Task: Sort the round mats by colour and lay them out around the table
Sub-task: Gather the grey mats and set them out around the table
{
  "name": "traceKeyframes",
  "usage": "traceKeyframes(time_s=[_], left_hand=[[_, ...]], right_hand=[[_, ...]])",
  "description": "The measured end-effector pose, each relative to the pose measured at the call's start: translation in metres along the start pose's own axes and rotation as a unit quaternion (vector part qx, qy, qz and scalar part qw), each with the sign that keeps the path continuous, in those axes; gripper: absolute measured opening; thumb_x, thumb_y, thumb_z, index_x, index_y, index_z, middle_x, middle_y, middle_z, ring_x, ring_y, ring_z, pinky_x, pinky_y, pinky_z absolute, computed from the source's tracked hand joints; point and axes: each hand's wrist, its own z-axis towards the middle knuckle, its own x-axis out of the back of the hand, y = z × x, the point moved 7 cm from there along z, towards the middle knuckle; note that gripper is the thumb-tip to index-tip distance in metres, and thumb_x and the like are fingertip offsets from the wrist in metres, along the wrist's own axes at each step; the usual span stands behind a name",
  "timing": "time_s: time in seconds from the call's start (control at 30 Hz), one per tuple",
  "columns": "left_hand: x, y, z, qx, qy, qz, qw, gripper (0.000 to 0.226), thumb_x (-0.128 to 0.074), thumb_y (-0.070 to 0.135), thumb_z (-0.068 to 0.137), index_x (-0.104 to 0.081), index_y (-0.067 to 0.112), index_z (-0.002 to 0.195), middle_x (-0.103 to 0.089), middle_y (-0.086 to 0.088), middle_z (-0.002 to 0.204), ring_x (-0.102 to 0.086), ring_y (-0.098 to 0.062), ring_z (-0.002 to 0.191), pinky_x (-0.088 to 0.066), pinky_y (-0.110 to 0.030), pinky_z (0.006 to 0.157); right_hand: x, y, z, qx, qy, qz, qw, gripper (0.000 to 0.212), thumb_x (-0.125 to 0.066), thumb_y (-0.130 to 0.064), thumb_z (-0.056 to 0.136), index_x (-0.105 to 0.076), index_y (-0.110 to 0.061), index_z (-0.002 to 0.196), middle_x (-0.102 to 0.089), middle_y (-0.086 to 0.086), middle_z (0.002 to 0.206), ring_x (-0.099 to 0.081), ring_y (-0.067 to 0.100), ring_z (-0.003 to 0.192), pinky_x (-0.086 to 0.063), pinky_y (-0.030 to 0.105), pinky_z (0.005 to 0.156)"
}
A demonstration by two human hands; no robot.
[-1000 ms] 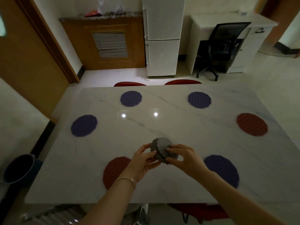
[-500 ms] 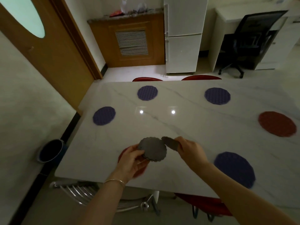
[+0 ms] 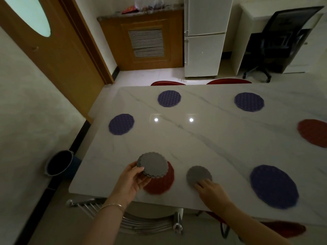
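Nearest the camera, the left hand (image 3: 131, 177) is gripping a small stack of grey mats (image 3: 152, 164) with scalloped edges, thumb curled over the near rim and fingers underneath, holding it tilted just above the white marble tabletop (image 3: 203, 138). Part of a red mat (image 3: 161, 182) is showing beneath that stack, lying flat near the front edge. To the right, the right hand (image 3: 213, 191) is reaching forward with fingers extended and close together, their tips resting on the near edge of a single grey mat (image 3: 198, 174) that is lying flat on the tabletop, just beside the red one. This lone grey mat is round, dull and wavy-rimmed like those in the stack. Further right along the front, a large purple mat (image 3: 274, 186) with a woven-looking texture is lying flat. Toward the middle of the left side, a second purple mat (image 3: 121, 124) is sitting near the edge, and at the right border another red mat (image 3: 312, 132) is showing partly cut off. Along the far side, two more purple mats (image 3: 169, 98) (image 3: 249, 102) are lying well apart, each in front of a red chair back. Beyond the tabletop a white fridge (image 3: 204, 38) is standing against the wall.
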Motion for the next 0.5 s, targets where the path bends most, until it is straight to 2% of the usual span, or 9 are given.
traceKeyframes(time_s=[0.07,0.2,0.23,0.33,0.43,0.5], left_hand=[[-0.002,0.0,0.003,0.004,-0.008,0.002,1.0,0.023,-0.054,-0.001,0.087,-0.061,0.011,0.105,-0.072,-0.015,0.093,-0.071,-0.026,0.077,-0.058,-0.033,0.054],[-0.012,0.0,0.006,0.008,-0.027,0.005,1.0,0.022,-0.053,-0.002,0.087,-0.061,0.012,0.102,-0.074,-0.012,0.087,-0.071,-0.025,0.075,-0.059,-0.033,0.055],[-0.015,-0.001,0.007,0.009,-0.029,0.008,0.999,0.022,-0.053,-0.002,0.087,-0.062,0.012,0.101,-0.073,-0.012,0.087,-0.071,-0.024,0.075,-0.059,-0.033,0.055],[-0.025,-0.006,0.007,0.015,-0.038,0.014,0.999,0.02,-0.053,-0.001,0.087,-0.062,0.013,0.098,-0.074,-0.011,0.085,-0.071,-0.024,0.074,-0.058,-0.033,0.054],[-0.034,-0.011,0.005,0.023,-0.044,0.013,0.999,0.02,-0.053,-0.002,0.086,-0.061,0.011,0.098,-0.072,-0.013,0.087,-0.068,-0.026,0.077,-0.058,-0.033,0.053],[-0.042,-0.014,0.005,0.029,-0.055,0.012,0.998,0.02,-0.054,-0.003,0.085,-0.061,0.011,0.099,-0.071,-0.015,0.089,-0.068,-0.027,0.079,-0.059,-0.033,0.053]], right_hand=[[-0.003,0.002,-0.002,-0.016,0.003,0.001,1.0,0.044,-0.088,-0.015,0.041,-0.072,-0.018,0.082,-0.068,0.001,0.074,-0.062,0.017,0.06,-0.047,0.023,0.038],[-0.01,0.007,-0.001,-0.026,-0.018,0.029,0.999,0.037,-0.068,-0.009,0.073,-0.063,-0.013,0.109,-0.065,0.007,0.101,-0.062,0.024,0.086,-0.054,0.031,0.055],[-0.01,0.007,-0.001,-0.026,-0.024,0.035,0.999,0.037,-0.066,-0.008,0.076,-0.062,-0.012,0.112,-0.063,0.008,0.105,-0.061,0.025,0.089,-0.053,0.031,0.058],[-0.008,0.005,-0.001,-0.029,-0.031,0.047,0.998,0.04,-0.074,-0.011,0.068,-0.066,-0.014,0.107,-0.066,0.006,0.1,-0.063,0.023,0.082,-0.054,0.028,0.054],[-0.013,0.002,-0.004,-0.031,-0.027,0.082,0.996,0.037,-0.046,-0.009,0.087,-0.055,-0.013,0.123,-0.056,0.011,0.122,-0.055,0.032,0.104,-0.053,0.04,0.072],[-0.001,0.007,-0.01,-0.065,0.023,0.12,0.99,0.035,-0.049,-0.011,0.087,-0.057,-0.015,0.121,-0.055,0.01,0.126,-0.055,0.03,0.106,-0.055,0.04,0.074]])
